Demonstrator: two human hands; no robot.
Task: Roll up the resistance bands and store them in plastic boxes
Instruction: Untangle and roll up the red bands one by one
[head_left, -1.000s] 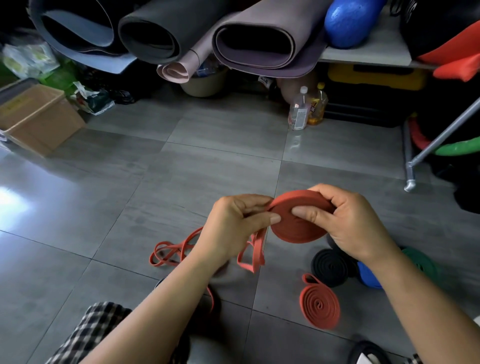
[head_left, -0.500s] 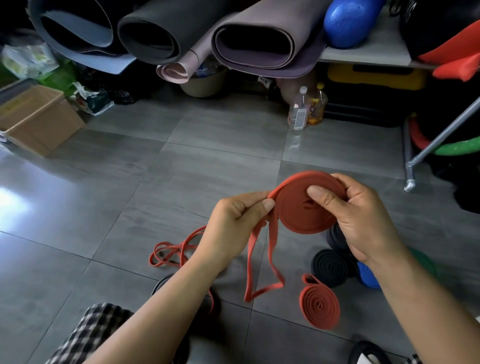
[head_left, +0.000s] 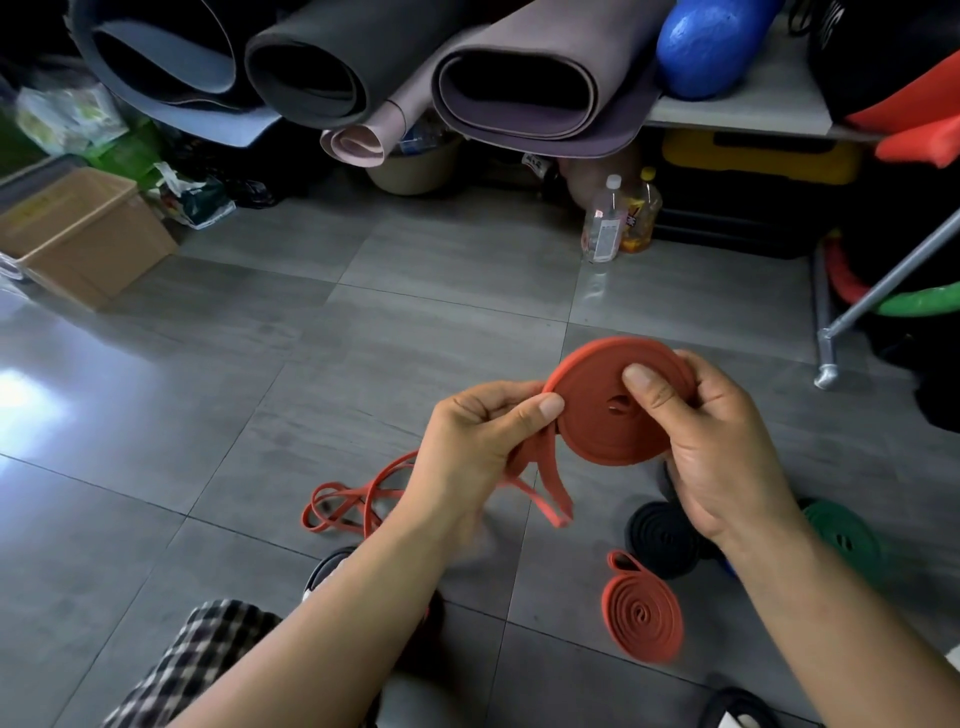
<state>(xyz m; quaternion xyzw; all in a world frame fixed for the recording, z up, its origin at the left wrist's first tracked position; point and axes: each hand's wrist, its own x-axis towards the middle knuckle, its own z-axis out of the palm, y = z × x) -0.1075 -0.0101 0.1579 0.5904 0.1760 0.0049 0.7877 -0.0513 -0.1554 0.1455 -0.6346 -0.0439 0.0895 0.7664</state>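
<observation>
Frame centre: right hand (head_left: 727, 457) grips flat red rubber band coil (head_left: 613, 402), thumb on face; left hand (head_left: 483, 441) pinches loose tail (head_left: 550, 488). Soft, springy, prob. unwinds w/o edge pinch.

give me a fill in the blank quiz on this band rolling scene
The right hand holds a half-rolled coil coloured ____.
The left hand pinches its loose tail, which hangs ____ the coil.
Next to the finished red coil on the floor lies a ____ coil.
Missing: red, below, black.
</observation>
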